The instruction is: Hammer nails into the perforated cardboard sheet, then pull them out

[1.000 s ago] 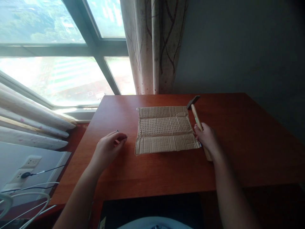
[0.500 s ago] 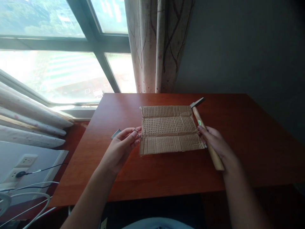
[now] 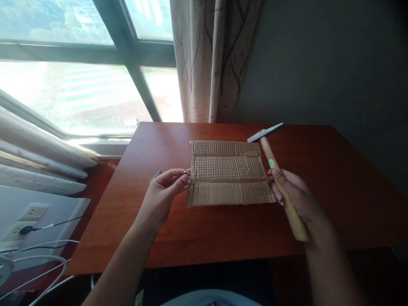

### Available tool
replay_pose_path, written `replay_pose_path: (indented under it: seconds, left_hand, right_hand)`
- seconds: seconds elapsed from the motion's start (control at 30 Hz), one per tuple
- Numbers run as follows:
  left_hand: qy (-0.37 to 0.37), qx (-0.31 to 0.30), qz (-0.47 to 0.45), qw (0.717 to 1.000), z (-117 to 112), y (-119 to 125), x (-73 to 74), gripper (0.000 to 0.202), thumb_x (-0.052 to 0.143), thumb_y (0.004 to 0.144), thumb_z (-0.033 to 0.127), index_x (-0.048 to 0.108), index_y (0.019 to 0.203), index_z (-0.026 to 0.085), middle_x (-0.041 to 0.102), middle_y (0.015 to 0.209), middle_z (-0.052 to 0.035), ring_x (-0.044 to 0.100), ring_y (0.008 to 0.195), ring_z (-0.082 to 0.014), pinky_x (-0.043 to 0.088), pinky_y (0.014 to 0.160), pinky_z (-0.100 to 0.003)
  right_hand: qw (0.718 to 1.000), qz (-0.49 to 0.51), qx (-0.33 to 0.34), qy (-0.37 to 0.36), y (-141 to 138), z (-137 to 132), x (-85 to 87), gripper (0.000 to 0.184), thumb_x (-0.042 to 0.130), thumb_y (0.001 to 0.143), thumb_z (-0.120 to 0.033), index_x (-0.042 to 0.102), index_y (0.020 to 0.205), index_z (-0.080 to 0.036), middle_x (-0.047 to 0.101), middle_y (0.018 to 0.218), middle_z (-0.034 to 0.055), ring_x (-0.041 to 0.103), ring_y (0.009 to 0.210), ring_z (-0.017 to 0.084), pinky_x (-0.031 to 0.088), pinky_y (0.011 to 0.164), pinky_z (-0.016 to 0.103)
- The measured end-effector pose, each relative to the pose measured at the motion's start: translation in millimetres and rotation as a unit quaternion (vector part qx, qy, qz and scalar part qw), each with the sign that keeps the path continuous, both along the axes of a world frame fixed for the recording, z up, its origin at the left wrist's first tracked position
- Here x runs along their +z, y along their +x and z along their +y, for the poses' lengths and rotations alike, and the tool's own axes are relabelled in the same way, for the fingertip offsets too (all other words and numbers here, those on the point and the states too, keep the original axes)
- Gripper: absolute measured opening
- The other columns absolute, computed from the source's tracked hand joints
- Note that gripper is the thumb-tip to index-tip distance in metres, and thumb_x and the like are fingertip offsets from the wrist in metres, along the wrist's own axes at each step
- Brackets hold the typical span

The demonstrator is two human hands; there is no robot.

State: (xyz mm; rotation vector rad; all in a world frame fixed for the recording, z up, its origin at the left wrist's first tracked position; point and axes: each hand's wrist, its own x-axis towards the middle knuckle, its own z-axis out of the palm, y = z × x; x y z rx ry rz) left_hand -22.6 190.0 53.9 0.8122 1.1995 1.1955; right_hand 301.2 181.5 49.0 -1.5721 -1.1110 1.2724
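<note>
The big window (image 3: 95, 91) on my left glares beside a patterned curtain (image 3: 196, 63); a reddish-brown table (image 3: 331, 187) catches its glow, while the grey wall (image 3: 318, 59) at right sits dim.

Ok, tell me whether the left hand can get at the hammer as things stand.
Probably not easily: the perforated cardboard is between the left hand and the hammer, whose handle the right hand grips.
</note>
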Motion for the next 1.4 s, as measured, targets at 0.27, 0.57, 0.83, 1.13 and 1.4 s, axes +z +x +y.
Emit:
replay_pose_path:
  seconds: [0.27, 0.57, 0.83, 1.13, 1.4]
  left_hand:
    - [0.029, -0.005, 0.057, 0.998, -3.8, 5.6, 1.2, 0.030, 0.089, 0.066, 0.035, 0.076, 0.086, 0.016, 0.077, 0.102, -0.0085, 0.069, 0.094, -0.0209, 0.055, 0.083, -0.029]
    - [0.028, -0.011, 0.064, 0.997, 0.0, 5.2, 1.7, 0.029, 0.087, 0.069, 0.036, 0.075, 0.084, 0.015, 0.074, 0.089, -0.0053, 0.063, 0.080, -0.0142, 0.050, 0.073, -0.023]
    - [0.042, -0.013, 0.064, 0.997, 3.2, 9.8, 9.2, 0.028, 0.085, 0.071, 0.036, 0.072, 0.083, 0.014, 0.069, 0.079, -0.0023, 0.057, 0.072, -0.0110, 0.046, 0.064, -0.020]
    - [0.026, -0.017, 0.067, 0.997, 2.4, 11.6, 5.0, 0.030, 0.086, 0.070, 0.038, 0.072, 0.083, 0.014, 0.069, 0.080, -0.0029, 0.057, 0.070, -0.0107, 0.047, 0.062, -0.020]
    - [0.018, -0.006, 0.049, 0.999, 2.9, 11.4, 0.7, 0.030, 0.087, 0.068, 0.037, 0.073, 0.082, 0.014, 0.067, 0.079, -0.0025, 0.056, 0.070, -0.0099, 0.045, 0.060, -0.018]
  right_hand:
    - [0.999, -0.031, -0.022, 0.015, -4.6, 3.6, 0.3, 0.052, 0.082, 0.068, -0.052, 0.056, 0.099, -0.019, 0.055, 0.071, -0.0052, 0.043, 0.041, 0.006, 0.039, 0.036, 0.022]
    - [0.999, -0.033, -0.016, 0.031, -3.7, 2.5, 6.4, 0.046, 0.080, 0.073, -0.048, 0.058, 0.099, -0.018, 0.051, 0.061, -0.0066, 0.042, 0.041, 0.006, 0.040, 0.037, 0.021]
    - [0.999, -0.037, -0.011, 0.032, 1.0, 10.4, 13.2, 0.047, 0.081, 0.072, -0.049, 0.057, 0.099, -0.018, 0.050, 0.057, -0.0082, 0.041, 0.041, 0.006, 0.039, 0.036, 0.020]
    - [0.995, -0.094, 0.014, 0.039, 4.2, 20.5, 7.7, 0.039, 0.073, 0.079, -0.049, 0.058, 0.097, -0.017, 0.051, 0.049, -0.0071, 0.046, 0.041, 0.009, 0.040, 0.040, 0.021]
    - [0.982, -0.157, -0.039, 0.095, -3.1, 23.6, 16.4, 0.034, 0.070, 0.082, -0.048, 0.061, 0.097, -0.018, 0.054, 0.055, -0.0052, 0.050, 0.041, 0.010, 0.042, 0.039, 0.023]
